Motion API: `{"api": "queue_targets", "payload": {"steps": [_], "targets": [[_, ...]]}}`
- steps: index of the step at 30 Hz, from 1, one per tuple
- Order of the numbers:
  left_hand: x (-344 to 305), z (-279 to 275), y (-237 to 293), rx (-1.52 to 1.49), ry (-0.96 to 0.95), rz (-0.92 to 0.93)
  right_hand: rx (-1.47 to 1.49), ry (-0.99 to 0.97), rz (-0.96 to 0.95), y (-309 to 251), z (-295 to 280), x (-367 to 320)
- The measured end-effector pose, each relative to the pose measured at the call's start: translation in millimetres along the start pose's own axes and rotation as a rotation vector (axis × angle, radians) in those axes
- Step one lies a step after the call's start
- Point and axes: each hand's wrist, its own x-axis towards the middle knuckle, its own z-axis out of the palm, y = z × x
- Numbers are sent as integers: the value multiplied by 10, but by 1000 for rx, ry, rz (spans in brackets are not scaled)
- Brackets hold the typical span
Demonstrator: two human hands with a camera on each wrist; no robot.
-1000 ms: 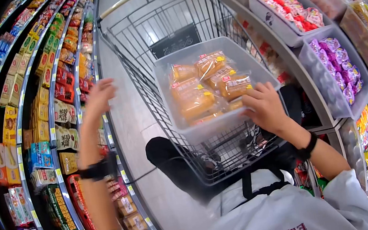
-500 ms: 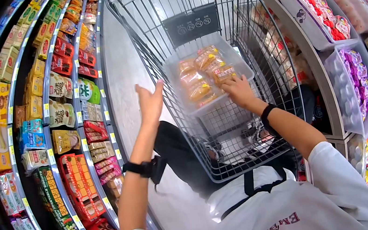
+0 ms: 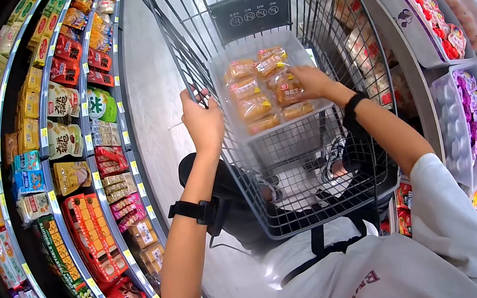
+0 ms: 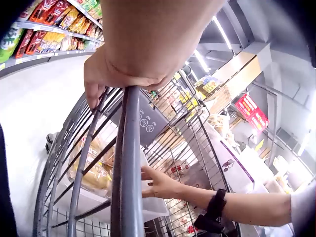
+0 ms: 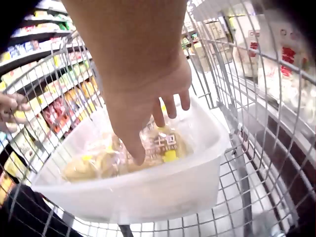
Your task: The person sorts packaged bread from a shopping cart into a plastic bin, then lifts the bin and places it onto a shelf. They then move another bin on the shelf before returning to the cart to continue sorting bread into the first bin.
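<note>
A translucent plastic bin sits in the wire shopping cart, with several clear-wrapped bread packs in rows inside it. My right hand reaches over the bin's right side and grips a bread pack. In the right wrist view the thumb lies on the pack's near side and the index finger on its far side, with the other fingers spread above. My left hand grips the cart's left top rail, its fingers curled over the bar.
Snack shelves with biscuits and pouches line the left side. Along the right stand display bins, one holding purple-wrapped sweets and one with red-and-white packs. A dark sign panel hangs at the cart's far end.
My left hand has come from the air beside the shelves onto the cart's rail. My right hand has moved from the bin's near right edge farther in over the bread packs.
</note>
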Motion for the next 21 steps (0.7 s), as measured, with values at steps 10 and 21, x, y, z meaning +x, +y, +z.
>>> {"api": "queue_targets", "payload": {"steps": [10,21], "targets": [[123,12,-34,67,-18,68,20,189,110,-176,-239,-19],[-930,75,454,-124,-168,773,1370,-62,140,-766,-1188,-1673]]}}
